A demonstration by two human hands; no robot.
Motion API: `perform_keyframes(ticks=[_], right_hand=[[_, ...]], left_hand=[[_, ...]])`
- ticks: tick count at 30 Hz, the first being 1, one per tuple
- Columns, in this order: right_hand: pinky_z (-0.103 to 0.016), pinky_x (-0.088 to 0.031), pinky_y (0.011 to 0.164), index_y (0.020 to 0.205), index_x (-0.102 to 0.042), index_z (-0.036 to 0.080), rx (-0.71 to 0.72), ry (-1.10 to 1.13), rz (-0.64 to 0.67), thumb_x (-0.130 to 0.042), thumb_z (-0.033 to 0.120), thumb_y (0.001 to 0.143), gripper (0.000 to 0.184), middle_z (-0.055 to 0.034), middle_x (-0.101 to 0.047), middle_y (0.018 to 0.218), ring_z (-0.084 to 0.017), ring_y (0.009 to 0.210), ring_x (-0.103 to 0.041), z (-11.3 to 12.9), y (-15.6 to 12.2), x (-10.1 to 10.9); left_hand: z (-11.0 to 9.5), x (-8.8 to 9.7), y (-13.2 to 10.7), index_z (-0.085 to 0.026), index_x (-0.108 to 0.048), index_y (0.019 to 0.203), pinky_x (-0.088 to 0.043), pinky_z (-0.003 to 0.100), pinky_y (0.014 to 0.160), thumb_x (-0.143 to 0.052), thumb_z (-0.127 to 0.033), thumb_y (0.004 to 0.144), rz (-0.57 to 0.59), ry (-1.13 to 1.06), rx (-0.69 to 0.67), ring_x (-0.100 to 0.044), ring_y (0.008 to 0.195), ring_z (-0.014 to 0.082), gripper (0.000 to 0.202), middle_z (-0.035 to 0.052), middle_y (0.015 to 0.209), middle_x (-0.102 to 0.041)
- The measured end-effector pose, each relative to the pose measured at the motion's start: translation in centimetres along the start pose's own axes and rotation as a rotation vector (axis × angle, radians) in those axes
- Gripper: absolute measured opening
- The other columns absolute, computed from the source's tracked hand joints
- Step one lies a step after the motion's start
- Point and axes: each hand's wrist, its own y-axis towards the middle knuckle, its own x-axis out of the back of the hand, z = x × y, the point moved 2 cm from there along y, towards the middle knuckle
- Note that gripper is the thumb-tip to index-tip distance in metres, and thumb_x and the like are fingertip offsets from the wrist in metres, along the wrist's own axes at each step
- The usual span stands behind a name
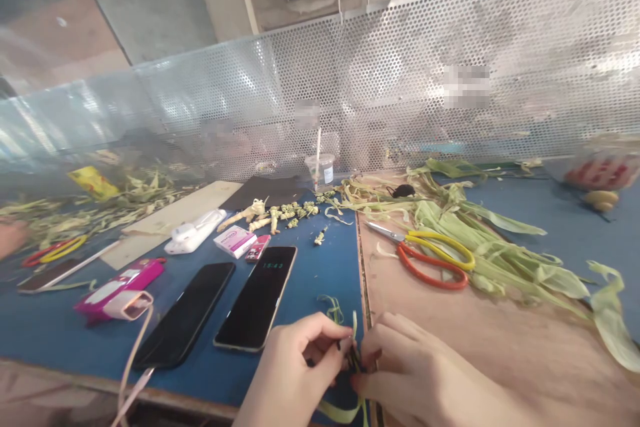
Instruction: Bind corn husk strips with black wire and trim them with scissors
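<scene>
Both hands meet at the table's near edge over a small bundle of narrow green husk strips (340, 411). My left hand (295, 363) is closed, thumb and forefinger pinched on a strip beside something small and dark. My right hand (415, 367) is closed on the bundle's other side, fingers bent inward against the strips. The fingers hide most of the piece between them. Loose strip ends stick up above the fingertips and hang below. Just beyond the hands lies a thin curled green strip (331, 309).
Red-and-yellow scissors (435, 257) lie beside long green husks (455, 240) on the right. Two black phones (257, 300), a pink pack (120, 287) and a small box (235, 240) lie left. Behind are braided husk pieces (280, 213), a plastic cup (323, 170) and a perforated metal screen (300, 73). Another person's hand (11, 237) shows far left.
</scene>
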Motion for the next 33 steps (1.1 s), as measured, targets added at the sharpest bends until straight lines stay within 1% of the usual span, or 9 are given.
perform_keyframes(ticks=[4,7,12,15,18,25,28,31,33], right_hand=[[-0.021,-0.04,0.061,0.078,-0.062,0.022,0.101,-0.017,-0.046,-0.055,0.018,0.082,0.009,-0.0007,-0.058,0.079,-0.012,0.073,-0.049,0.12,-0.23,-0.16],[-0.021,-0.038,0.06,0.076,-0.061,0.023,0.096,-0.036,-0.123,-0.055,0.019,0.082,0.009,-0.0002,-0.057,0.078,-0.012,0.072,-0.047,0.17,-0.3,-0.23],[-0.023,-0.034,0.056,0.075,-0.063,0.025,0.064,-0.101,-0.251,-0.054,0.02,0.082,0.012,-0.0003,-0.056,0.076,-0.013,0.066,-0.043,0.4,-0.4,-0.4],[-0.023,-0.034,0.055,0.077,-0.063,0.026,0.062,-0.121,-0.255,-0.052,0.021,0.083,0.014,-0.0011,-0.055,0.073,-0.013,0.064,-0.042,0.47,-0.47,-0.52],[-0.024,-0.033,0.055,0.075,-0.063,0.026,0.054,-0.136,-0.273,-0.05,0.02,0.083,0.017,-0.0013,-0.055,0.072,-0.014,0.063,-0.042,0.49,-0.45,-0.47],[-0.023,-0.033,0.055,0.075,-0.063,0.027,0.055,-0.146,-0.293,-0.049,0.021,0.084,0.018,-0.0008,-0.056,0.073,-0.013,0.064,-0.043,0.62,-0.34,-0.35],[-0.023,-0.034,0.055,0.076,-0.063,0.027,0.052,-0.147,-0.268,-0.047,0.022,0.085,0.019,-0.0006,-0.056,0.073,-0.013,0.064,-0.043,0.56,-0.34,-0.4],[-0.023,-0.033,0.054,0.077,-0.064,0.028,0.054,-0.141,-0.269,-0.044,0.024,0.087,0.022,-0.0012,-0.056,0.071,-0.014,0.064,-0.043,0.53,-0.36,-0.35],[-0.024,-0.033,0.054,0.078,-0.064,0.027,0.058,-0.14,-0.267,-0.042,0.024,0.088,0.025,-0.0018,-0.056,0.071,-0.014,0.065,-0.043,0.54,-0.41,-0.32]], left_hand=[[-0.55,0.09,0.1,-0.016,-0.068,0.075,-0.04,0.019,0.043,-0.055,-0.033,0.073,0.003,0.015,0.014,-0.052,0.044,0.0114,0.021,0.002,0.055,-0.063],[-0.66,0.17,0.09,-0.016,-0.069,0.076,-0.039,0.018,0.04,-0.054,-0.031,0.072,0.022,-0.031,0.071,-0.049,0.04,0.0101,0.022,0.0021,0.055,-0.063],[-0.2,0.32,0.08,-0.014,-0.07,0.081,-0.046,0.021,0.047,-0.055,-0.028,0.071,0.058,-0.12,0.118,-0.059,0.052,0.0153,0.022,0.0043,0.061,-0.066],[0.0,0.43,0.18,-0.014,-0.07,0.084,-0.049,0.024,0.054,-0.055,-0.024,0.071,0.073,-0.142,0.113,-0.064,0.062,0.0188,0.022,0.0063,0.068,-0.069],[-0.02,0.5,0.29,-0.014,-0.07,0.083,-0.05,0.025,0.056,-0.054,-0.023,0.071,0.083,-0.137,0.095,-0.065,0.064,0.0198,0.022,0.0074,0.073,-0.07],[0.02,0.47,0.29,-0.016,-0.07,0.084,-0.047,0.022,0.051,-0.054,-0.024,0.072,0.086,-0.107,0.1,-0.066,0.064,0.02,0.021,0.0061,0.072,-0.07],[0.13,0.46,0.33,-0.015,-0.07,0.083,-0.048,0.022,0.052,-0.056,-0.028,0.072,0.082,-0.112,0.108,-0.065,0.061,0.0187,0.022,0.0056,0.068,-0.069],[0.2,0.48,0.38,-0.014,-0.07,0.083,-0.046,0.022,0.048,-0.055,-0.029,0.072,0.082,-0.092,0.126,-0.061,0.051,0.0156,0.023,0.0045,0.063,-0.068],[0.15,0.51,0.4,-0.014,-0.07,0.083,-0.046,0.021,0.047,-0.055,-0.028,0.072,0.081,-0.085,0.13,-0.06,0.05,0.0149,0.023,0.0043,0.064,-0.068]])
